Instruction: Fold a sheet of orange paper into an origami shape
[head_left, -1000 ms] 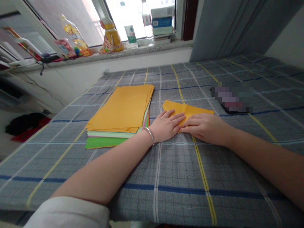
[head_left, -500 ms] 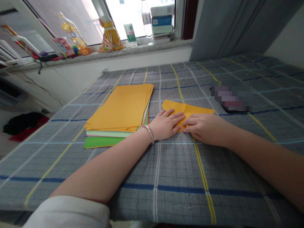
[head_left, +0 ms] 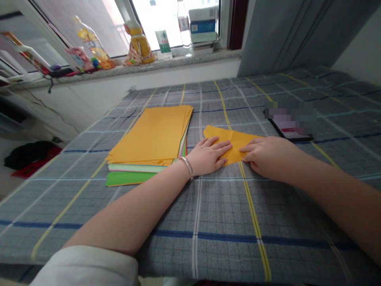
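Note:
A folded piece of orange paper point(head_left: 235, 137) lies flat on the plaid cloth in front of me. My left hand point(head_left: 210, 155), with a silver bangle at the wrist, rests palm down on its left part, fingers spread and open. At the paper's near right edge is my right hand point(head_left: 263, 157), its fingers drawn together and closed on that edge; the thumb side is partly hidden. To the left sits a stack of coloured paper point(head_left: 151, 135), orange sheets on top, with white and green ones showing beneath.
A phone point(head_left: 287, 126), partly blurred out, lies on the plaid cloth point(head_left: 220, 222) at the right. Along the windowsill point(head_left: 178, 59) behind stand bottles, a green and white tube point(head_left: 163, 43) and stacked boxes point(head_left: 204, 26). A grey curtain point(head_left: 285, 35) hangs at the back right.
My right hand has slid to the right along the paper's near edge, away from my left hand, uncovering more of the paper. The left hand stays in place.

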Available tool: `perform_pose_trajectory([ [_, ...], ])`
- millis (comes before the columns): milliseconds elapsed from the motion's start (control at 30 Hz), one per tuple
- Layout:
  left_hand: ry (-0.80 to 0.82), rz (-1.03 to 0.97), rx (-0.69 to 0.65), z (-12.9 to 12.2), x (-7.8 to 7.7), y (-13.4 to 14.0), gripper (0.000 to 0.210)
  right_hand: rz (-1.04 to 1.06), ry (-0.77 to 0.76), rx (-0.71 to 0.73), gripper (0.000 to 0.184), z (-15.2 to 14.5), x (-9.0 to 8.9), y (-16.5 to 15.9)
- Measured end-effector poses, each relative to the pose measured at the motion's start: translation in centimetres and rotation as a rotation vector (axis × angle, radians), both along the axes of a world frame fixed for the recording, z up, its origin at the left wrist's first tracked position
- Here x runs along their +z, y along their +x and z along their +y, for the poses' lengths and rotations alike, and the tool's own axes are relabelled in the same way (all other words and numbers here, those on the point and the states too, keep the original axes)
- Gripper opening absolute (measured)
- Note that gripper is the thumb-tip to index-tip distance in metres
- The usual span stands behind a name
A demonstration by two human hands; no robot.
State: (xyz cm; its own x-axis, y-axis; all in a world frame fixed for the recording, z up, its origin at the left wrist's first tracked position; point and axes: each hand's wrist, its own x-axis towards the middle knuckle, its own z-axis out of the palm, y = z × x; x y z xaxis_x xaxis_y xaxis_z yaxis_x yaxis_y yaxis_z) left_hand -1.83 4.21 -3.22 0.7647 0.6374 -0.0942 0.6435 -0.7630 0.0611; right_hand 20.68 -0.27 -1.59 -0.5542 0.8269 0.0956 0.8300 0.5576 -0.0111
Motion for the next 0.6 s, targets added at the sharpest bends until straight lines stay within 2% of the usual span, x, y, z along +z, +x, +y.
perform_pose_trajectory([
  [100, -0.003, 0.007, 0.002, 0.0, 0.0, 0.0, 0.059, -0.230, -0.018, -0.029, 0.028, 0.0, 0.3, 0.1],
  [200, 0.000, -0.001, 0.000, 0.1, -0.1, 0.0, 0.059, -0.368, -0.020, -0.144, 0.031, -0.4, 0.8, -0.2],
  [367, -0.004, -0.013, 0.000, 0.2, -0.2, -0.1, 0.058, -0.427, -0.048, -0.226, 0.039, -0.9, 1.6, -0.7],
  [600, -0.016, -0.002, 0.008, 0.1, -0.1, 0.0, 0.059, -0.520, -0.139, -0.361, 0.034, -0.4, 2.5, -0.3],
])
